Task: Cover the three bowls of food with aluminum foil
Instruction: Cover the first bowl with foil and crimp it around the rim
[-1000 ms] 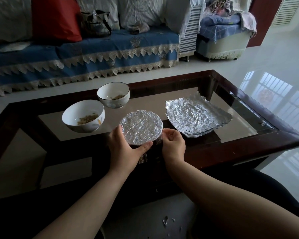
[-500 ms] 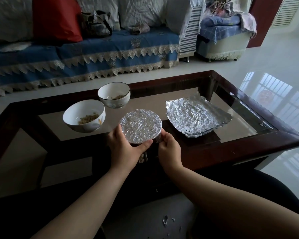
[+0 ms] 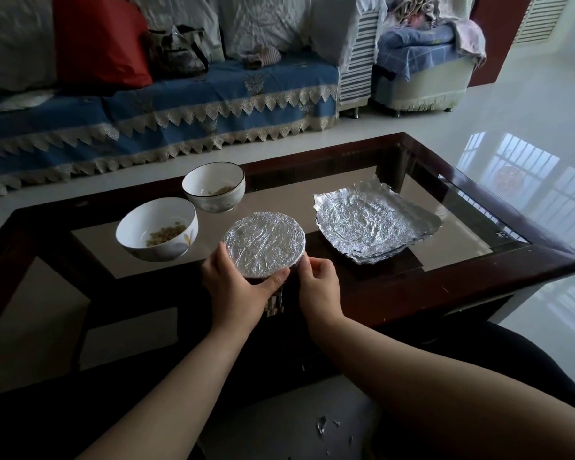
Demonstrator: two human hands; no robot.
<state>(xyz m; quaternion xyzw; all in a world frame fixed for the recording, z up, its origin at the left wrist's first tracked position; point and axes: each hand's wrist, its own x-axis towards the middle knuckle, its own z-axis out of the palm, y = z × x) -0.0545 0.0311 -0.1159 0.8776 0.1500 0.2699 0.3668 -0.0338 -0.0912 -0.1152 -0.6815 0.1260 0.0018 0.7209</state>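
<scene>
A foil-covered bowl (image 3: 263, 242) stands near the front edge of the glass-topped table (image 3: 478, 260). My left hand (image 3: 236, 287) cups its left and near side, thumb pressed along the foil rim. My right hand (image 3: 319, 280) pinches the foil at the bowl's right side. Two uncovered white bowls hold a little food: one (image 3: 156, 229) to the left, another with a dark rim (image 3: 214, 187) behind it. A stack of crumpled foil sheets (image 3: 375, 220) lies flat to the right.
The table has a dark wooden frame with a lower shelf under the glass. A sofa (image 3: 180, 104) with a blue cover and a red cushion stands behind it. Small foil scraps (image 3: 322, 426) lie on the pale floor between my arms.
My right hand has slid a little leftward and nearer along the covered bowl's side. The left hand keeps its hold. The bowl stays in place.
</scene>
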